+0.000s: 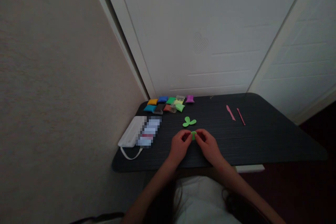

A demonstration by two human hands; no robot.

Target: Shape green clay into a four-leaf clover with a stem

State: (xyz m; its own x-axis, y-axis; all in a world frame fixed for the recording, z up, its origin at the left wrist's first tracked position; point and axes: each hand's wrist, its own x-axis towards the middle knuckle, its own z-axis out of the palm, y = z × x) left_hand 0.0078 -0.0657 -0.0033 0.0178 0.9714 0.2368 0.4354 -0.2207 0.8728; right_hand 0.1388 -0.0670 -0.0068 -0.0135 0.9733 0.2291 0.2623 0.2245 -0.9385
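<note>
A small lump of green clay (193,135) is pinched between the fingertips of both hands just above the dark table (262,136). My left hand (180,145) grips it from the left and my right hand (208,145) from the right, fingers curled. Just beyond them, a flat green clay shape of three leaves (189,122) lies on the table.
Several coloured clay packets (169,105) sit in rows at the table's back left. A white case (132,132) with a strap lies at the left edge. Two pink modelling tools (235,113) lie to the right. Walls and a white door close off the far side.
</note>
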